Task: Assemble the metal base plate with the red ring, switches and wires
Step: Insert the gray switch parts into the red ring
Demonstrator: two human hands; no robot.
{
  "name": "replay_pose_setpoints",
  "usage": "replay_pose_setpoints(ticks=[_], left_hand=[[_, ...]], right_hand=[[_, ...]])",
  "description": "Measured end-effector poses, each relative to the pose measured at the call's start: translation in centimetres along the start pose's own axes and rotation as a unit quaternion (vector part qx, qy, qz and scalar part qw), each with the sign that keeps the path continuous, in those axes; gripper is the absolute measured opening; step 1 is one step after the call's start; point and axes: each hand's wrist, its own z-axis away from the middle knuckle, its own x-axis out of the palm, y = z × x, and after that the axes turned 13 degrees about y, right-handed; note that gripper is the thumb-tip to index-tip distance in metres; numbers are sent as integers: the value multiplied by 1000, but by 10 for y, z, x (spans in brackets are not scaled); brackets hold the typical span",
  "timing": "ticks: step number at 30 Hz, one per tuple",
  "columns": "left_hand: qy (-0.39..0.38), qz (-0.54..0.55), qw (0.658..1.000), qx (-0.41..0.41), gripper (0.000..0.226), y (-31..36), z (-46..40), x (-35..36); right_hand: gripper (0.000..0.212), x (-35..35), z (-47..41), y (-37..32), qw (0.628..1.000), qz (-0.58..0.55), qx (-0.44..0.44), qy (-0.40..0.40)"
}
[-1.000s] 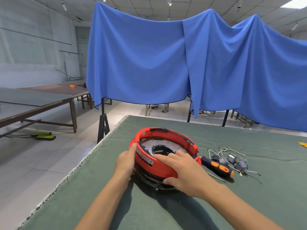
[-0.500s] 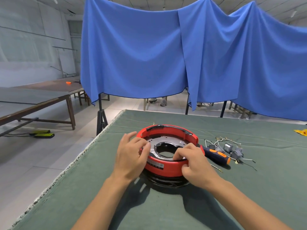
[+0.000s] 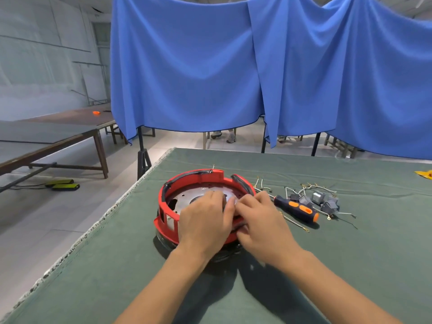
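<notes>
ring: the red ring (image 3: pixel 187 181) sits on the green table cover (image 3: pixel 327 265) near the left edge, straight ahead of the person; black strips run along parts of its top rim
plate: the metal base plate (image 3: pixel 187 198) lies flat inside the ring, its centre hole mostly hidden by fingers
left hand: the left hand (image 3: pixel 205 220) lies over the near wall of the ring, fingers bent and reaching onto the plate; whether they pinch anything or only press is hidden, so its hold cannot be told
right hand: the right hand (image 3: pixel 259 220) comes in over the near right part of the rim, fingertips meeting those of the other hand; fingers curled, blurred; what they have hold of, if anything, cannot be told
switches: the grey switches (image 3: pixel 322 201) lie in a loose heap to the right of the ring, well apart from both hands, not yet fitted
wires: the wires (image 3: pixel 294 224) are scattered around the switches and beside the screwdriver, none reaching the ring
tool: the screwdriver (image 3: pixel 297 208), dark handle with orange patches, lies just right of the ring, untouched
step: seemingly seating or aligning the plate within the ring; an early stage, since switches and wires are all outside
next move: probably calls for the plate to sit level with its holes lined up to the ring, then one hand freed to reach right for a switch or the tool while the other steadies the ring
risk: the ring could shift on the soft cover if let go too early
</notes>
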Motion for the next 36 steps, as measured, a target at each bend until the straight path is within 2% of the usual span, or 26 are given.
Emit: replay_pose_setpoints(ticks=[3,6,10,12,15,18,20,23,28,32,36], left_hand=[[7,86,995,41,33,-14,-1,-6],[1,122,990,66,31,-35,-4,-8],[-117,148,981,48,46,-59,-10,-4],[-142,149,978,42,53,-63,-11,-2],[-122,134,983,34,59,-60,-11,3],[-70,38,996,28,70,-42,-7,10],[-34,-34,999,15,62,-24,-4,16],[-17,-63,997,35,46,1,-2,18],[-5,-102,993,56,49,23,-7,26],[17,-87,994,68,51,26,-8,37],[43,-51,994,86,41,18,-5,42]], right_hand=[[27,4,-7,16,996,-74,49,-19],[32,3,-15,37,993,-89,75,-34],[38,-8,-27,63,986,-80,138,-44],[39,-11,-27,63,987,-67,134,-53],[35,-12,-19,46,994,-51,93,-37],[34,-9,-5,26,996,-50,68,15],[41,-6,0,21,995,-55,78,18],[50,-3,3,27,992,-66,102,-13],[39,-11,7,49,989,-78,127,10],[26,-20,8,79,969,-65,206,115],[21,-19,11,125,936,-22,320,144]])
